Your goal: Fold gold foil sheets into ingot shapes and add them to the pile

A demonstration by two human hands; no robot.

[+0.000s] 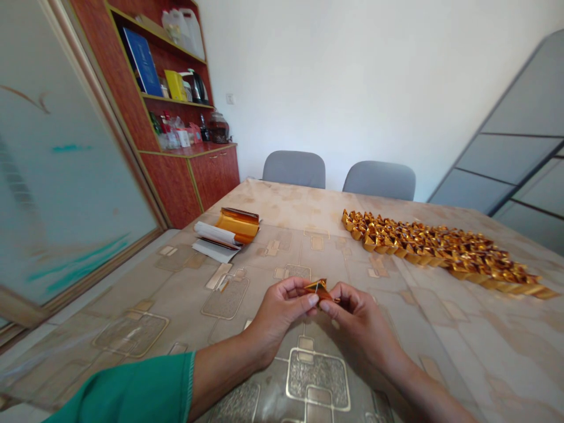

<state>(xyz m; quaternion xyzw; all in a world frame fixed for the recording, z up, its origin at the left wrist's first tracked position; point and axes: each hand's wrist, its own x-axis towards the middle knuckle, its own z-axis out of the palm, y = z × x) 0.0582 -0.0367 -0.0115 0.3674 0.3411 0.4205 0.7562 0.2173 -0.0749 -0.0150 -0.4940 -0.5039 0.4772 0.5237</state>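
A small folded piece of gold foil paper (319,287) is pinched between both hands above the near middle of the table. My left hand (288,302) grips its left side, thumb in front and fingers behind. On the right side, my right hand (356,311) holds it with thumb and curled fingers; part of the paper is hidden there. Beyond the left hand lies a stack of gold foil sheets (238,225) with white paper, curled at the edges. Many folded gold foil paper pieces (432,247) stand packed in rows at the right.
A patterned cover lies over the table (247,364). Two grey chairs (294,167) stand at its far side. Back left is a red-brown cabinet (214,176) with bottles and a kettle (199,88). A frosted glass door (66,176) is at the left.
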